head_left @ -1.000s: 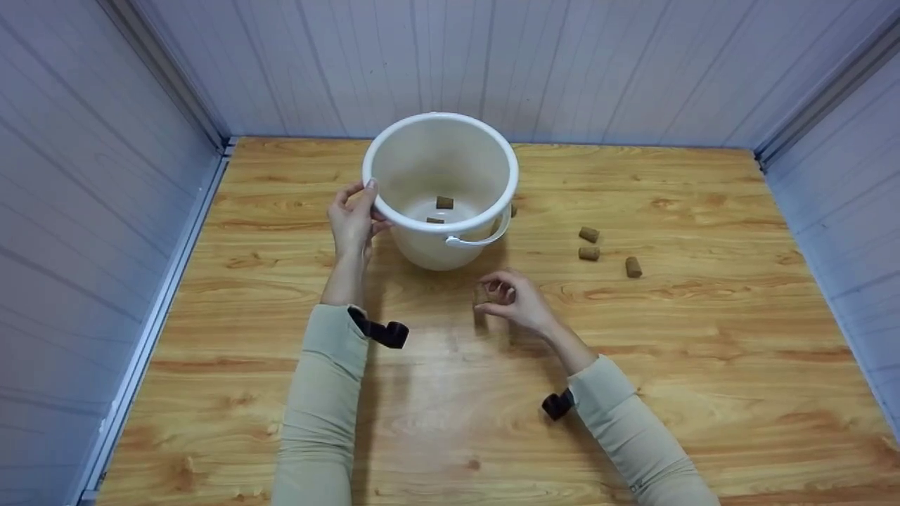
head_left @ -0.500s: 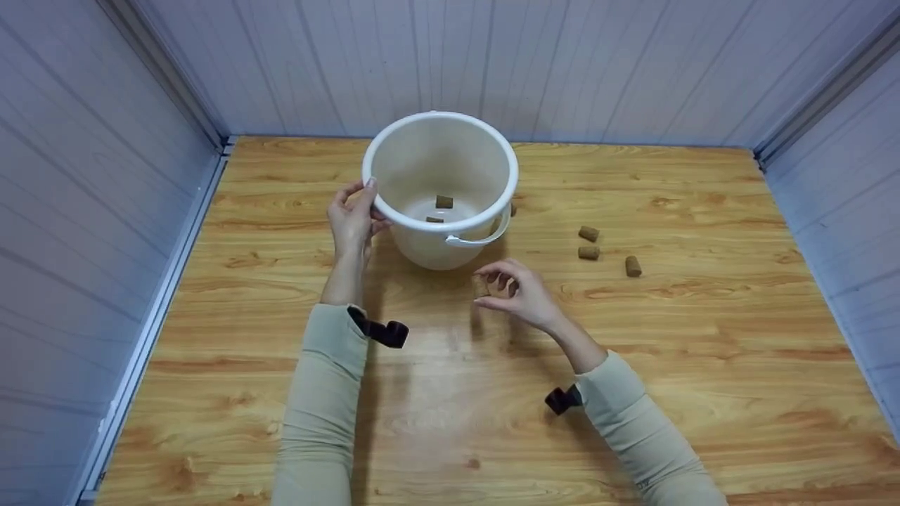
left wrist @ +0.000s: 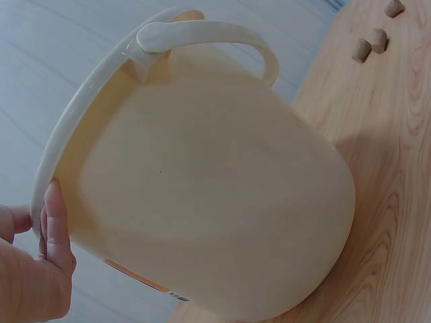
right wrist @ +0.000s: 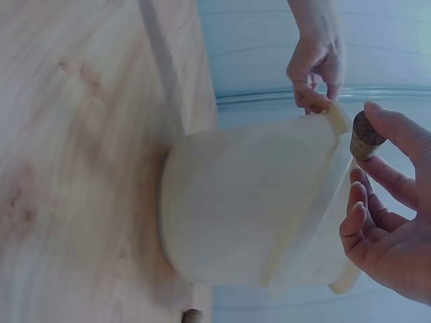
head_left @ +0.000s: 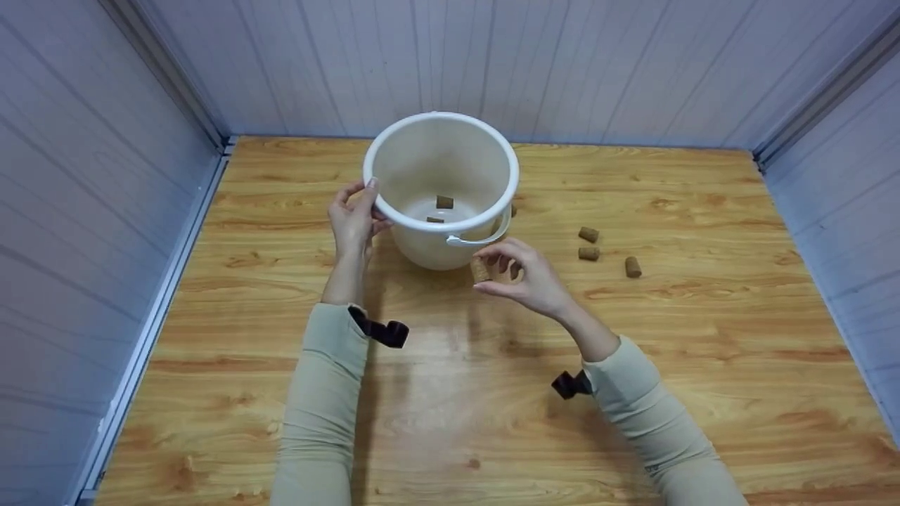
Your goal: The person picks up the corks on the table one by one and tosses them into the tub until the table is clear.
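Observation:
A white plastic bucket (head_left: 441, 256) stands upright on the wooden table, its handle (head_left: 485, 239) hanging down at the front right. My left hand (head_left: 353, 219) grips the bucket's rim at its left side, thumb on top of the rim and fingers beneath it, as the left wrist view also shows. Between thumb and fingertip my right hand (head_left: 529, 278) pinches a cork (head_left: 481, 270), held in the air just in front of the bucket. Inside the bucket lie a cork (head_left: 444, 202) and another cork (head_left: 435, 220), the latter partly hidden by the rim.
Right of the bucket, a cork (head_left: 588, 234), a second cork (head_left: 588, 254) and a third cork (head_left: 633, 267) lie on the table (head_left: 703, 337). One more cork (head_left: 514, 211) peeks out beside the bucket. Panel walls (head_left: 598, 70) enclose the back and sides.
My right hand has lifted the pinched cork up from near the table and moved it away from me, closer to the bucket. The left hand and the bucket have stayed in place.

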Demonstrator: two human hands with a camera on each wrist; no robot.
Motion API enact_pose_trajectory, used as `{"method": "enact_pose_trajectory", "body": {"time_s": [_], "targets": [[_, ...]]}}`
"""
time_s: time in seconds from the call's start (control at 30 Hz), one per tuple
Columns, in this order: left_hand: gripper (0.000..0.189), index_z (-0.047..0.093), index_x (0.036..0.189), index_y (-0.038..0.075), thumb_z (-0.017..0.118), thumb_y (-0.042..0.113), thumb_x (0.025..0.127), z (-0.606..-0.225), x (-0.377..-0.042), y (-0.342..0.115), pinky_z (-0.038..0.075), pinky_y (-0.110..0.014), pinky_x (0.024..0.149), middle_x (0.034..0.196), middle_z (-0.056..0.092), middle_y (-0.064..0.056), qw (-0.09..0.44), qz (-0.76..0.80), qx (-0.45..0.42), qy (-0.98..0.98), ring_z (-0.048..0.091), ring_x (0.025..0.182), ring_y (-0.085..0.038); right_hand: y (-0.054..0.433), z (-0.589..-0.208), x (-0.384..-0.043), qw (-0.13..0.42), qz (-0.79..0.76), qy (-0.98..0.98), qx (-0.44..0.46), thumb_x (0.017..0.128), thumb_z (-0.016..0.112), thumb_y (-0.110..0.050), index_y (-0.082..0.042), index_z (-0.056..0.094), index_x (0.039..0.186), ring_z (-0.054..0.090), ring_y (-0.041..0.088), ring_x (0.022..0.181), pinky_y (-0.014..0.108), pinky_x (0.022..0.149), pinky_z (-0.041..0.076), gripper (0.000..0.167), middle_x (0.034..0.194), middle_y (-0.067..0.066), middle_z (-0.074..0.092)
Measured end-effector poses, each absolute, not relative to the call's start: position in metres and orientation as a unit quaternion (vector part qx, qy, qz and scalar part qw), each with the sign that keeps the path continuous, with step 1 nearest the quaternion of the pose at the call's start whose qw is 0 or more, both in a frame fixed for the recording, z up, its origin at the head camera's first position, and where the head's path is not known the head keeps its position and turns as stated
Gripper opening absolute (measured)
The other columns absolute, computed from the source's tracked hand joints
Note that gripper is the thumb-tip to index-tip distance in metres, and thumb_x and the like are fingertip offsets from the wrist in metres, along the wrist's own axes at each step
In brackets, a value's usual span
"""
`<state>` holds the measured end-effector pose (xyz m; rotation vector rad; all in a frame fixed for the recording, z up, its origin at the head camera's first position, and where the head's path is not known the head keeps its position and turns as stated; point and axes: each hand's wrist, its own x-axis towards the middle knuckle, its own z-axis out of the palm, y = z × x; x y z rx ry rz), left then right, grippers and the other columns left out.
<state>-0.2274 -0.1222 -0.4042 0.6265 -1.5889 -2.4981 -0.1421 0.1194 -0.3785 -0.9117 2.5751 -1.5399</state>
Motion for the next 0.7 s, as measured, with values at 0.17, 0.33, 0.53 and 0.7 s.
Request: {"method": "enact_pose_trajectory", "body": {"time_s": [0.17, 0.33, 0.53, 0.7], "targets": [[0.026, 0.049, 0.104, 0.002, 0.06, 0.015, 0.085, -0.405, -0.228, -0.121, 0.048, -0.02, 0.035, 0.054, 0.05, -0.003, 0.068, -0.829, 0.199, -0.519, 0.047, 0.039, -0.009, 0.118, -0.364, -0.144, 0.0, -0.478, 0.827, -0.297, 0.072, 0.073, -0.006, 0.006, 0.06, 0.101, 0.05, 0.033, 0.078, 0.034, 0.059, 0.045, 0.033, 0.087, 0.02, 0.055], [0.027, 0.049, 0.106, 0.002, 0.06, 0.016, 0.085, -0.404, -0.228, -0.121, 0.048, -0.02, 0.035, 0.056, 0.051, -0.004, 0.066, -0.826, 0.205, -0.52, 0.048, 0.04, -0.01, 0.116, -0.354, -0.149, 0.0, -0.484, 0.821, -0.302, 0.073, 0.072, -0.006, 0.006, 0.059, 0.101, 0.05, 0.035, 0.079, 0.041, 0.06, 0.045, 0.033, 0.087, 0.021, 0.055], [0.03, 0.049, 0.109, 0.002, 0.06, 0.016, 0.085, -0.404, -0.229, -0.122, 0.049, -0.021, 0.037, 0.058, 0.052, -0.005, 0.057, -0.822, 0.216, -0.524, 0.048, 0.04, -0.01, 0.114, -0.348, -0.16, -0.016, -0.505, 0.81, -0.297, 0.071, 0.073, -0.002, 0.009, 0.059, 0.1, 0.051, 0.036, 0.078, 0.031, 0.058, 0.046, 0.034, 0.088, 0.02, 0.056], [0.032, 0.048, 0.111, 0.002, 0.06, 0.017, 0.085, -0.403, -0.229, -0.122, 0.049, -0.02, 0.037, 0.058, 0.052, -0.005, 0.05, -0.817, 0.221, -0.531, 0.049, 0.04, -0.01, 0.111, -0.346, -0.169, -0.029, -0.51, 0.812, -0.282, 0.071, 0.072, -0.002, 0.01, 0.059, 0.1, 0.05, 0.036, 0.074, 0.026, 0.055, 0.043, 0.033, 0.086, 0.024, 0.054]]}}
